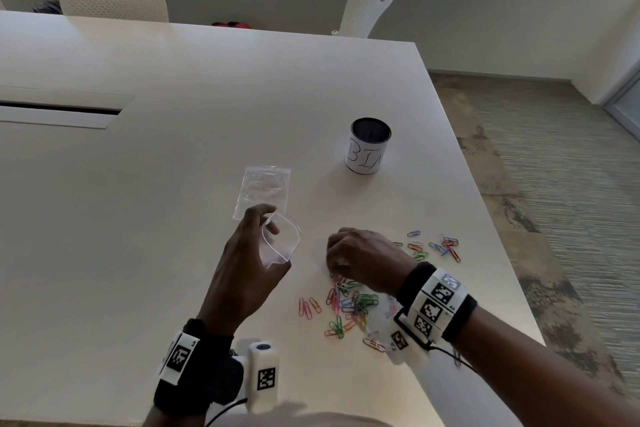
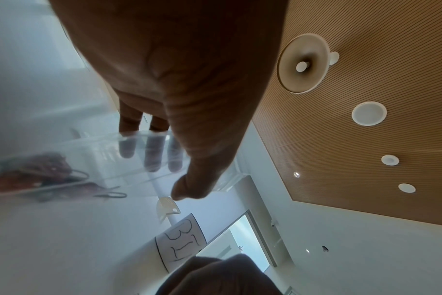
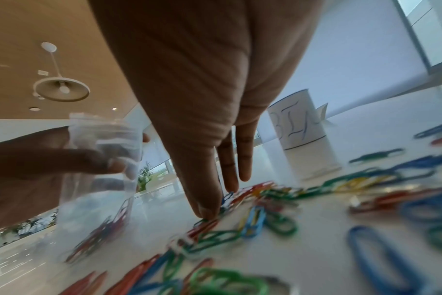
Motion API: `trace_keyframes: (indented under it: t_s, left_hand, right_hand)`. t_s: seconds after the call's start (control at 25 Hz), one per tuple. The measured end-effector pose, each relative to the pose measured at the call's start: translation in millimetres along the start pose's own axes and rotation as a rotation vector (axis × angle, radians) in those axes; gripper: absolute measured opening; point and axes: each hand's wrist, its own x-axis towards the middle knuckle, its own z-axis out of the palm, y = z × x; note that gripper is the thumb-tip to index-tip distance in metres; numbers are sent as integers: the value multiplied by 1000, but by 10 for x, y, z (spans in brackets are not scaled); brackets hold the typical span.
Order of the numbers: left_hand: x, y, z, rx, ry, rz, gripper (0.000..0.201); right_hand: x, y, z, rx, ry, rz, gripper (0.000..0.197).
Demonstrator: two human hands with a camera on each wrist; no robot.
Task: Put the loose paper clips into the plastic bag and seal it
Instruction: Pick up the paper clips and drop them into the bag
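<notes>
Nearest us, the coloured wire paper clips [image 1: 349, 305] lie loose on the white tabletop [image 1: 173, 218], in a heap by our right wrist, with a smaller scatter farther right, close to the table's right edge. Our right hand [image 1: 363, 258] reaches down onto the heap; the right wrist view shows its thumb tip [image 3: 207, 211] touching clips on the table and the fingers straight, though we cannot tell whether any clip is pinched.

Just left of it, apart from it, our left hand [image 1: 247, 263] grips a small clear plastic zip bag [image 1: 280, 241] above the table, fingers curled round it with its mouth held wide. The head view shows little inside; the right wrist view shows several clips already at the bag's bottom [image 3: 99, 235].

Beyond lies a second flat clear bag [image 1: 262, 191], then an upright black mesh cup with a paper label [image 1: 367, 146]. Bare tabletop stretches left and beyond; two white perforated chairs [image 1: 114, 0] stand at the far edge.
</notes>
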Motion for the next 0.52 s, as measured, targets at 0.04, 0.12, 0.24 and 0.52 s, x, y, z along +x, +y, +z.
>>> trace_keyframes:
  t_s: [0.04, 0.12, 0.24, 0.52]
  left_hand:
    - [9, 15, 27, 4, -12, -1, 77]
    - [24, 51, 87, 5, -41, 1, 79]
    - [38, 108, 196, -5, -96, 17, 82]
    - [126, 158, 352, -4, -145, 41, 84]
  right_hand:
    - [-46, 62, -46, -30, 11, 32, 11]
    - [-136, 161, -132, -52, 29, 94, 16]
    - [-246, 249, -202, -46, -58, 184, 58]
    - [-265, 207, -104, 27, -107, 227, 53]
